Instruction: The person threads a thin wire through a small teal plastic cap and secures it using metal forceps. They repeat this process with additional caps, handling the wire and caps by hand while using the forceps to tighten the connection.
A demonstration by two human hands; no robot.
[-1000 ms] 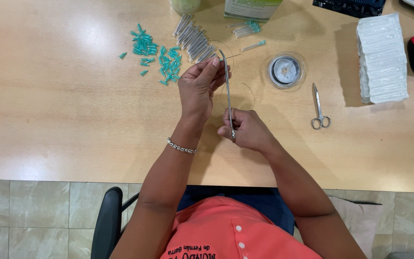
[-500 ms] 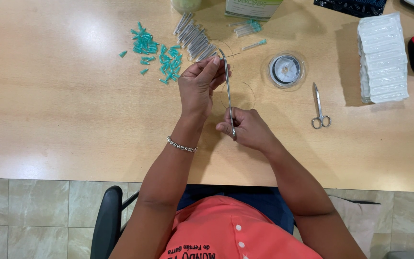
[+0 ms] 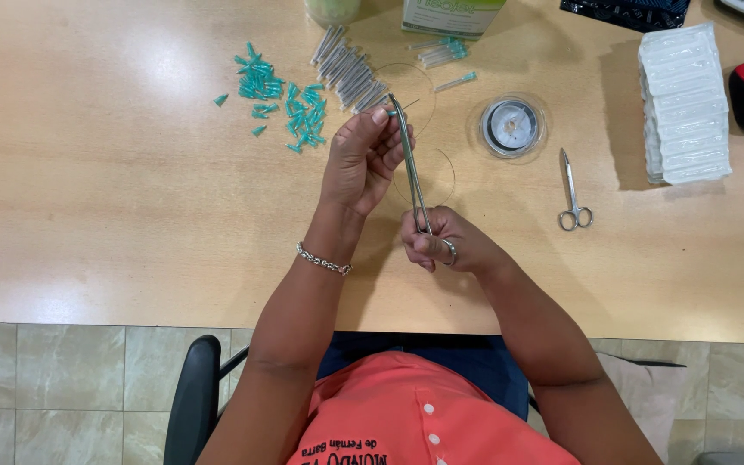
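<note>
Slim metal clamp (image 3: 412, 164) between both hands' grips

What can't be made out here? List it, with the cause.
Head view only:
- What the left hand pinches at the forceps tip: too small, covered by fingers.
- Forceps handles: buried in the right hand.
- Box and dark packet: cut by the top edge.
- Thin wire loop: too faint to trace.
</note>
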